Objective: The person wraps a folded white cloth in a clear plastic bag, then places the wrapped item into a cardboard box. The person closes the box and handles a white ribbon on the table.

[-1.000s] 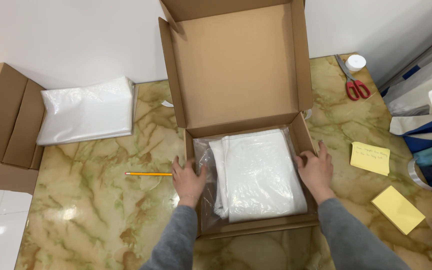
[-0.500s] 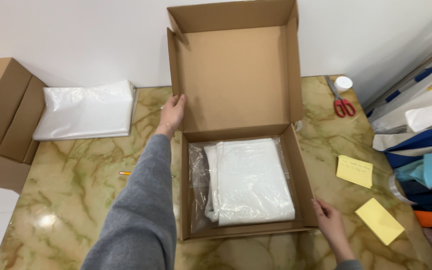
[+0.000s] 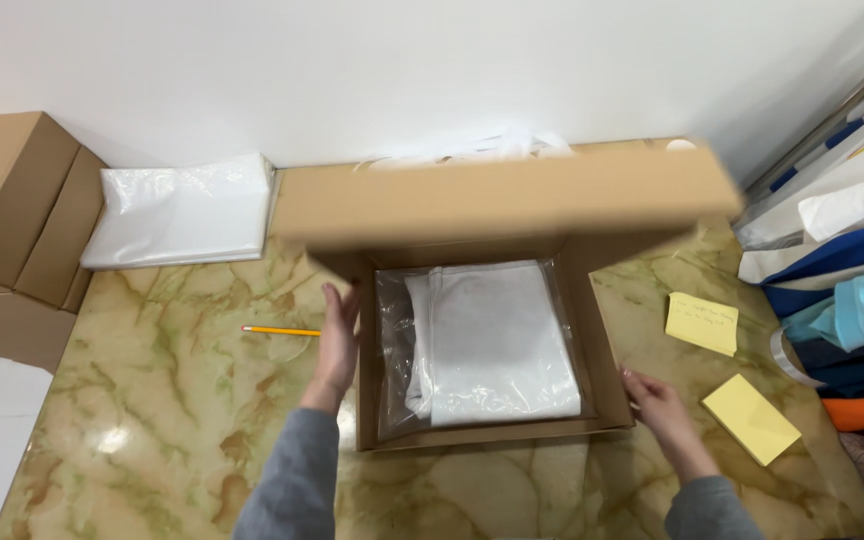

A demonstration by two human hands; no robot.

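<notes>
1. Your left hand [image 3: 337, 335] lies flat w/ fingers straight against the outer left wall of the cardboard box [image 3: 487, 345]; touching it, not gripping.
2. Your right hand [image 3: 657, 405] sits at the box's front-right corner, fingers loosely spread, tips on the cardboard; nothing clasped.
3. The box stands in the middle of the marbled desk [image 3: 162, 400], just in front of you. Its lid [image 3: 497, 205] is tilted over the back half, blurred.
4. Inside the box: a folded white garment in a clear plastic bag [image 3: 487, 345], lying flat, filling most of the bottom.
5. A yellow pencil [image 3: 280, 330] lies on the desk just left of your left hand, not touching.
6. Two yellow sticky-note pads [image 3: 702, 323] lie right of the box, apart from it.
7. A white plastic bag [image 3: 182, 210] is at the back-left by the wall, beside brown cartons [image 3: 12, 205].
8. Stacked coloured fabrics [image 3: 842, 270] fill the right edge.
</notes>
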